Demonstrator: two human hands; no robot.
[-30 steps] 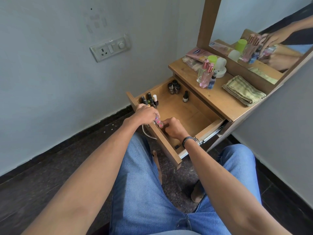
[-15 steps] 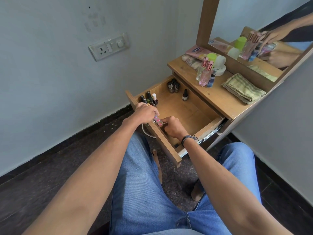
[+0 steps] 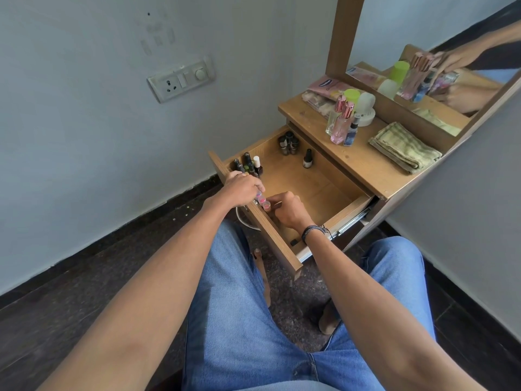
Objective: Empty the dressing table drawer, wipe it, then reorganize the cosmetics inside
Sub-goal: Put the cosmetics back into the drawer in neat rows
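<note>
Head view, looking down on both hands inside the open drawer [image 3: 310, 187], at its front wall. Left hand [image 3: 244, 189] curled over a few pink vials [image 3: 263, 201], gripping them. Right hand [image 3: 287, 211] just beside, fingers curled, tips against the same vials; cannot tell whether holding any. Just beyond left hand, polish bottles [image 3: 248, 165] packed in the drawer corner. Farther beyond right hand, dark bottles [image 3: 288, 142] in the back corner, one more [image 3: 308, 158] apart. On bench [image 3: 363, 165] past right hand, perfumes [image 3: 341, 122] and folded cloth [image 3: 404, 146].
</note>
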